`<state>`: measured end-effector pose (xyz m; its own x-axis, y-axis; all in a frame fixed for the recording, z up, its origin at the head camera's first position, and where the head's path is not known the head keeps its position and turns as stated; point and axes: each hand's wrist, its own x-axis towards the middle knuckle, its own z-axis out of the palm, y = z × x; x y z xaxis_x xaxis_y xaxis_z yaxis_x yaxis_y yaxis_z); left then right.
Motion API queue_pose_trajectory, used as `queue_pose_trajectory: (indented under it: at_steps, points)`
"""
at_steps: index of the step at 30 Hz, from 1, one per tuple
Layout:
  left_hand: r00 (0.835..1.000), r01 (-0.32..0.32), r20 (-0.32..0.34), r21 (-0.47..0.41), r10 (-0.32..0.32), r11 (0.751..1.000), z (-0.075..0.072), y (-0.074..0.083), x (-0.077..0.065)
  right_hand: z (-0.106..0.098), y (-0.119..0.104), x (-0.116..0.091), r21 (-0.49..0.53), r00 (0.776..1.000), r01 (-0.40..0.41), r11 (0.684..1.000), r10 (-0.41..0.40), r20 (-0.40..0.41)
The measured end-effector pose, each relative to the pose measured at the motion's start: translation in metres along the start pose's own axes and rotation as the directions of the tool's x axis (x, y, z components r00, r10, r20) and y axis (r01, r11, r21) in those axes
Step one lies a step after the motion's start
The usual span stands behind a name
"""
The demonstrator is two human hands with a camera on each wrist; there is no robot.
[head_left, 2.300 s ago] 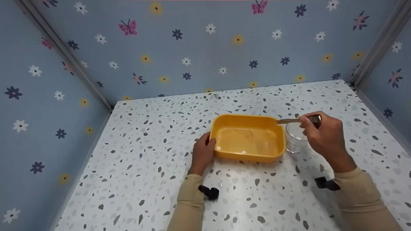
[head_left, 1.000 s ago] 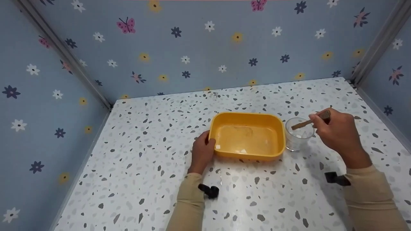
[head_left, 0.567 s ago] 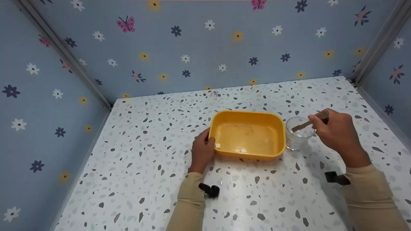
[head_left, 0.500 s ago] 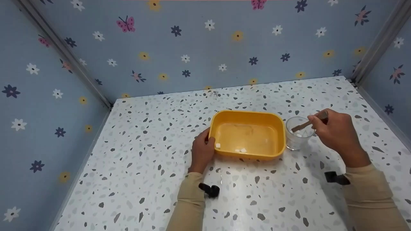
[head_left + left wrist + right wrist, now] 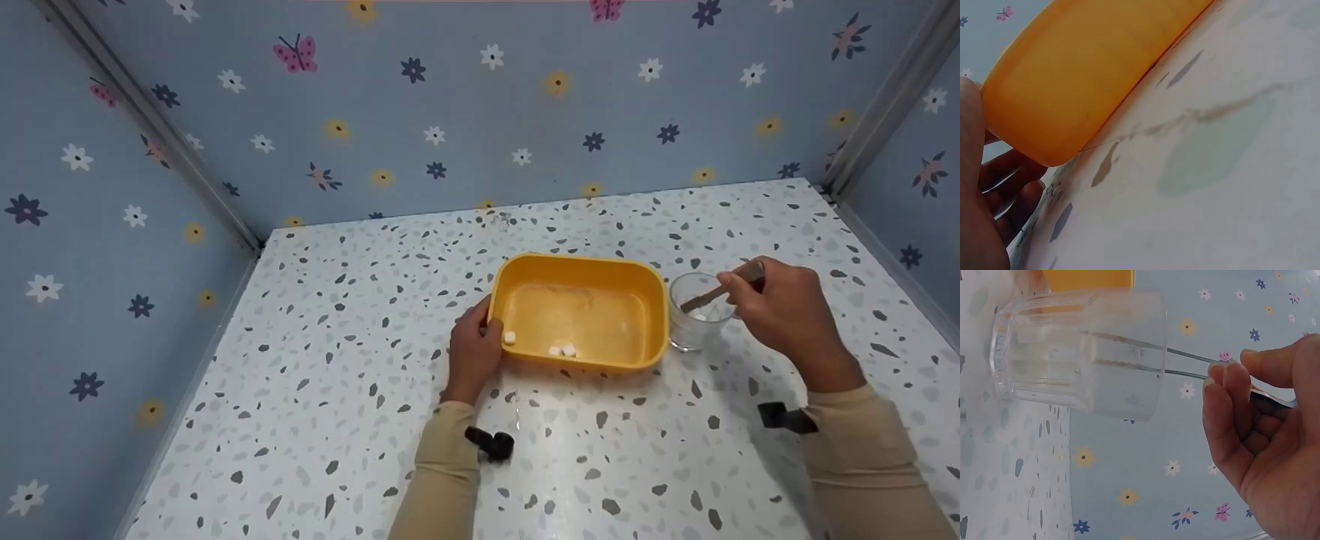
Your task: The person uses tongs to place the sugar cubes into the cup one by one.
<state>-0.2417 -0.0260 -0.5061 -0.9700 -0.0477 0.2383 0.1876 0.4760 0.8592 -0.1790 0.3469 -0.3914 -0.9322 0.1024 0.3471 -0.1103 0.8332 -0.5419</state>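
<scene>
My right hand (image 5: 784,319) pinches metal tongs (image 5: 701,300) between thumb and fingers. In the right wrist view the two arms of the tongs (image 5: 1185,355) reach down into a clear drinking glass (image 5: 1044,354), their tips apart. Several small white pieces (image 5: 699,315) lie inside the glass (image 5: 688,337), though the wall blurs them. Left of the glass stands a yellow rectangular tub (image 5: 581,366). Its left end is gripped by my left hand (image 5: 474,352), thumb at the rim and fingers around the outside. Three small white cubes (image 5: 568,350) sit along the tub's near and left sides.
A white speckled tabletop (image 5: 352,360) bears everything. Blue flowered panels (image 5: 465,97) close it off at the back and both sides. Black wrist-camera mounts (image 5: 491,444) stick out from the sleeves. The glass stands very close to the tub's right end.
The tongs have moved right from above the tub's right rim and down into the glass, staying there over the last second. My left hand keeps hold of the tub.
</scene>
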Motion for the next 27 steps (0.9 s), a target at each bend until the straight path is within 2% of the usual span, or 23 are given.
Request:
queue_pose_trajectory:
  at_steps: [8, 16, 27]
  points:
    - [1.0, -0.004, 0.0, -0.003, 0.004, 1.0, 0.0, -0.001, 0.0, -0.002, 0.001, 0.0, 0.007, 0.999, -0.027, 1.0, 0.027, 0.024]
    - [0.999, 0.032, 0.007, -0.01, -0.032, 0.999, -0.002, 0.003, -0.001, -0.007, -0.004, 0.0, 0.012, 0.998, -0.059, 0.998, 0.059, 0.019]
    - [0.999, 0.035, 0.011, -0.024, -0.035, 0.999, -0.001, 0.004, -0.001, -0.012, -0.017, -0.006, 0.084, 0.988, 0.027, 0.996, -0.014, -0.151]
